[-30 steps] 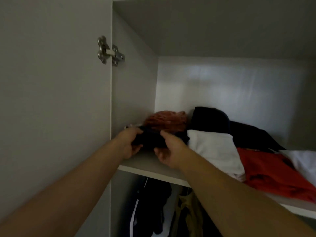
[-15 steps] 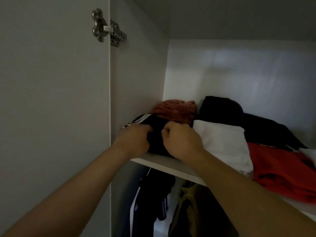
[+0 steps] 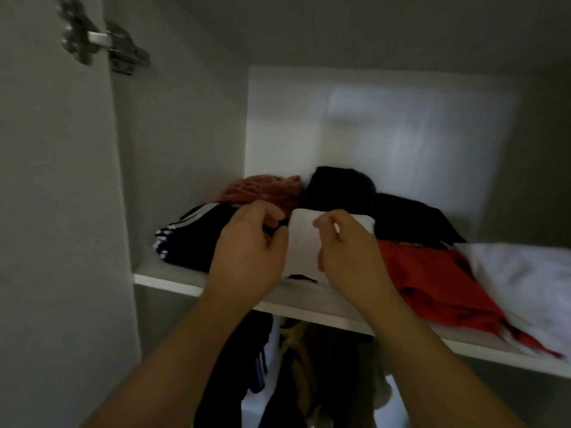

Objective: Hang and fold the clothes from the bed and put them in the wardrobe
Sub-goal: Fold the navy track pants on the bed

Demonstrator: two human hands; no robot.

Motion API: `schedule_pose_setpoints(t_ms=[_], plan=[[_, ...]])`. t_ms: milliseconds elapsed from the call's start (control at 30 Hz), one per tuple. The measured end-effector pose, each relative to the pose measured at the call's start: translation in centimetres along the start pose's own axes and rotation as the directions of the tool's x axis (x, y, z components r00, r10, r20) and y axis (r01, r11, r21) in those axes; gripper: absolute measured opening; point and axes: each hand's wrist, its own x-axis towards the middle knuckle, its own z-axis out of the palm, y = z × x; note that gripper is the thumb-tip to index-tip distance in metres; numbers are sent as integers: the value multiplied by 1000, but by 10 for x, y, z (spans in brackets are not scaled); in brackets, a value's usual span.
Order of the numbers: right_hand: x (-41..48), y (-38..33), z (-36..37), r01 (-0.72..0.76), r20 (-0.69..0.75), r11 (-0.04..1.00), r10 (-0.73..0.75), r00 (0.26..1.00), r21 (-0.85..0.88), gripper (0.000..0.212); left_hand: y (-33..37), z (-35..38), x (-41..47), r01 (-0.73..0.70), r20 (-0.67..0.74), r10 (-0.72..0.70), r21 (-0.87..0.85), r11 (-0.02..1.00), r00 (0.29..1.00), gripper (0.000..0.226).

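A folded black garment with white stripes lies at the left end of the wardrobe shelf. My left hand is at the garment's right edge, thumb and curled fingers pinching the dark fabric. To its right lies a folded white garment. My right hand hovers over that garment's right half with its fingers curled. Whether it grips the cloth is hidden.
Behind on the shelf sit an orange-brown bundle and dark clothes, with a red garment and a white cloth to the right. The open door with its hinge stands on the left. Clothes hang below the shelf.
The black striped garment now sits farther left and deeper on the shelf. Both hands have shifted right; the right hand has left the black garment and is over the white one.
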Motion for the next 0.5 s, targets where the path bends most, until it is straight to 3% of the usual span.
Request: schedule_pose_setpoints(t_ms=[133, 267, 400, 500], plan=[[-35, 22, -69, -49, -242, 999, 43, 969, -20, 29, 52, 50, -23, 35, 74, -15, -284, 958, 997, 11], [-82, 36, -130, -250, -451, 961, 171, 876, -120, 43, 107, 105, -47, 17, 231, 100, -455, 890, 968, 7], [-146, 35, -184, -443, -643, 890, 275, 715, -111, 52, 162, 149, -86, -16, 334, 345, -698, 716, 877, 8], [-212, 29, -214, -579, -800, 812, 301, 519, -69, 55, 199, 171, -129, -49, 364, 547, -799, 599, 754, 5]])
